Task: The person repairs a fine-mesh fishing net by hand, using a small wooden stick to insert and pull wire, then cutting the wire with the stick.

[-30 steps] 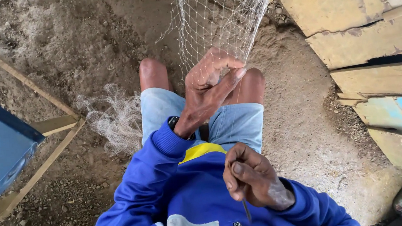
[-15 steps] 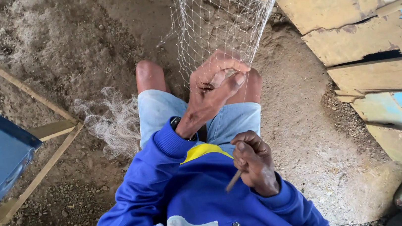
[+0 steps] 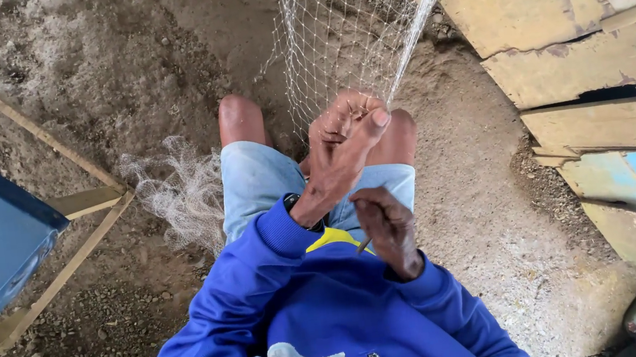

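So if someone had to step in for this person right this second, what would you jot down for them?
Left hand: raised over the knees, fingers pinching the fishing net where it hangs down taut.
Right hand: closed around a thin netting needle, held near the chest, apart from the mesh.
Net: stretched from above down to the left hand; a loose heap of net lies on the sandy ground by the left leg.
Done and left: cannot tell how much mesh is finished; the needle is not in the mesh now.
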